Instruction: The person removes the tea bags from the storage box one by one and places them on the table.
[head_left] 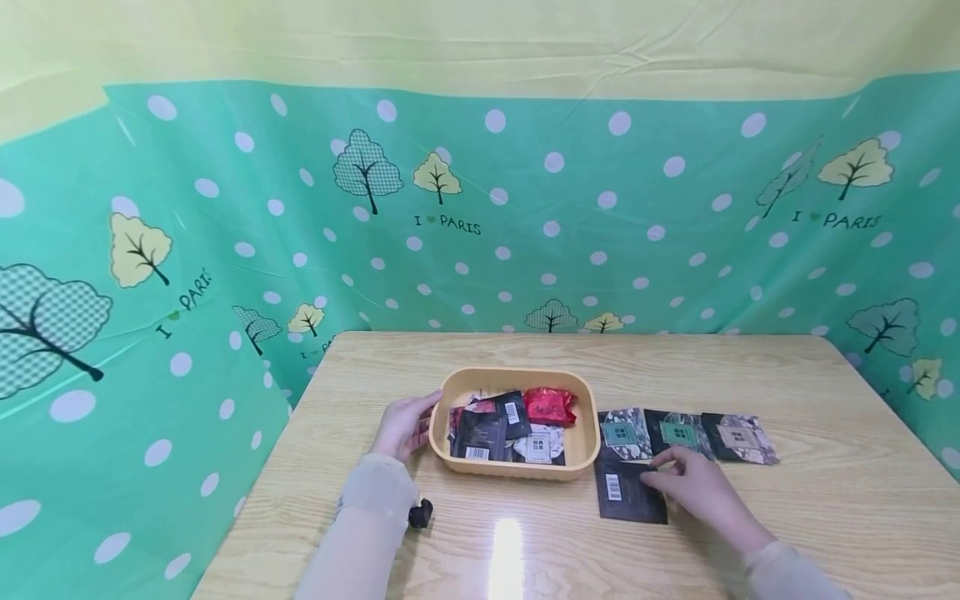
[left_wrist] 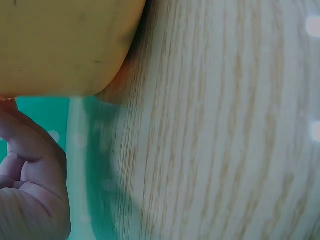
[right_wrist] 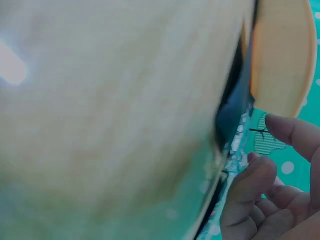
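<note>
My left hand holds the left end of a yellow plastic bin, its fingertips at the rim. Inside the bin lie several sachets, among them a red foil packet, black sachets and a white-labelled one. My right hand is at the upper right edge of a black sachet with a barcode, flat on the table. In the right wrist view, the thumb and finger of that hand stand apart, with nothing seen between them.
Three patterned sachets lie in a row right of the bin: one green-labelled, another green-labelled and a pink-labelled one. A small black object is by the left wrist. A polka-dot cloth hangs behind the wooden table.
</note>
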